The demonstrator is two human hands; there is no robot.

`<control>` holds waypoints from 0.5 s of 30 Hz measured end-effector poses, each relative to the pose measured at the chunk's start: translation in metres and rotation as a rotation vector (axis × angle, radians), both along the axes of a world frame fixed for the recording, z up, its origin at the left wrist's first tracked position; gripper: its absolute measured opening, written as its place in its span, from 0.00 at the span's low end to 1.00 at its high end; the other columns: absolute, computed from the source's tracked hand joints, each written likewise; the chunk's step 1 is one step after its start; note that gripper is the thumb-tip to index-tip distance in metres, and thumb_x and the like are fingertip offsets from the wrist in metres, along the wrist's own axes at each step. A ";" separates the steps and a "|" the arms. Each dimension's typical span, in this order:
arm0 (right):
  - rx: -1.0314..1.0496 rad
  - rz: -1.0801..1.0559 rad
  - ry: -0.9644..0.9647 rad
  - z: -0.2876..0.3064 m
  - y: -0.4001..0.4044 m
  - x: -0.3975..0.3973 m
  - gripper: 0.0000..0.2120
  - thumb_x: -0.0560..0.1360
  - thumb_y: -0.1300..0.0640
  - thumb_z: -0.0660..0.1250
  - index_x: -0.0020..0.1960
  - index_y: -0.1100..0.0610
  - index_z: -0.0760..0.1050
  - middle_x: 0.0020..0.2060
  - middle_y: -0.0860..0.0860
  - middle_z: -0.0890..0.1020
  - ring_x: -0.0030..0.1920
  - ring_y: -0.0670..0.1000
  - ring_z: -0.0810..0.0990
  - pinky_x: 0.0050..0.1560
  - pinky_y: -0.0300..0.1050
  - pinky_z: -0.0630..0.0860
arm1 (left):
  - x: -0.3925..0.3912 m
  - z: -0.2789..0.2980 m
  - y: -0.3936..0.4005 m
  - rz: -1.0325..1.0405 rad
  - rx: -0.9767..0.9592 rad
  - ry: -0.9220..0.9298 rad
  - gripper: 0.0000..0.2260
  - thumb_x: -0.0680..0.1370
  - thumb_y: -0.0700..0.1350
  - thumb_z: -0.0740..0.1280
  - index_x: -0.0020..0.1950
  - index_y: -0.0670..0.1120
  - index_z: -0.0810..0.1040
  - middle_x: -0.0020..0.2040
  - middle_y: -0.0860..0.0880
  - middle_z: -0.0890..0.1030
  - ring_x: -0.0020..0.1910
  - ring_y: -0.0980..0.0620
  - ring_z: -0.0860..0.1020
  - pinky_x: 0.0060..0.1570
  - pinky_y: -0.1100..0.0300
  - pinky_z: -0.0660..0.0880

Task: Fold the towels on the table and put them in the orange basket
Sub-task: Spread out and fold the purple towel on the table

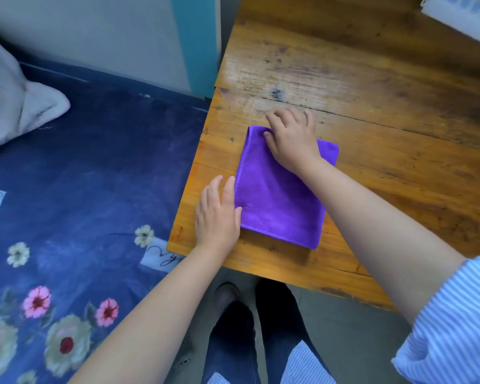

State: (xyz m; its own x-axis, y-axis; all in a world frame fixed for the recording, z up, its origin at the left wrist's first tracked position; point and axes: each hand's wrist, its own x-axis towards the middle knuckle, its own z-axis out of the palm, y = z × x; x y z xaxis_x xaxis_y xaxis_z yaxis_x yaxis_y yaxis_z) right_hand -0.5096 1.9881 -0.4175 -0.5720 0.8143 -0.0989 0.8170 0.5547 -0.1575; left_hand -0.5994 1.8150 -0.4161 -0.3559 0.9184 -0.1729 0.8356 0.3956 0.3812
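**Two hands squaring a folded purple towel at a table's corner**

A folded purple towel (280, 189) is lying flat on a wooden table (372, 79), close to the table's near-left corner. The left hand (218, 214) is resting flat on the wood with straight fingers, its thumb side touching the towel's stitched left edge. The right hand (291, 137) is lying on the towel's far end, its fingers bent over the far edge onto the wood, pinching a small fold between thumb and forefinger. A striped sleeve (449, 322) is pushed up on the right arm.

The towel's near edge is sitting just inside the table's near edge, and its left edge is running near the table's left edge. Bare wood is stretching wide to the right and beyond the towel. A pale object (460, 15) is cutting into the far-right corner, too cropped to identify.

Left of the table, a blue floral bedsheet (81, 189) is spreading out, with a grey pillow (14, 101) on it. White patches on the sheet are carrying cursive script, too incomplete to read.
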 end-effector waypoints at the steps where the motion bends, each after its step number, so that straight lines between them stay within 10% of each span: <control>1: 0.033 0.003 0.036 0.001 -0.005 0.008 0.20 0.78 0.55 0.53 0.69 0.58 0.65 0.68 0.56 0.68 0.72 0.55 0.60 0.71 0.56 0.48 | 0.000 -0.001 0.001 -0.092 0.085 0.076 0.25 0.68 0.36 0.73 0.64 0.37 0.73 0.63 0.36 0.74 0.61 0.37 0.74 0.53 0.47 0.75; 4: 0.134 0.022 0.101 0.002 -0.025 0.036 0.20 0.76 0.59 0.56 0.67 0.62 0.68 0.69 0.60 0.68 0.71 0.62 0.61 0.70 0.63 0.51 | 0.001 -0.006 0.010 -0.239 0.165 0.150 0.23 0.65 0.33 0.73 0.59 0.34 0.77 0.61 0.35 0.77 0.60 0.35 0.75 0.53 0.42 0.75; 9: -0.025 0.025 -0.082 -0.013 -0.039 0.065 0.23 0.79 0.54 0.54 0.73 0.57 0.58 0.74 0.57 0.55 0.75 0.59 0.50 0.73 0.57 0.42 | 0.008 -0.022 0.043 -0.307 -0.097 0.099 0.25 0.81 0.49 0.51 0.76 0.43 0.49 0.77 0.46 0.46 0.76 0.48 0.44 0.74 0.53 0.43; 15: -0.057 0.016 -0.075 -0.023 -0.024 0.070 0.25 0.79 0.50 0.53 0.74 0.50 0.53 0.75 0.52 0.53 0.76 0.55 0.47 0.73 0.53 0.40 | 0.006 -0.032 0.044 -0.284 -0.158 0.086 0.26 0.81 0.53 0.50 0.76 0.47 0.46 0.77 0.47 0.44 0.76 0.48 0.42 0.74 0.52 0.44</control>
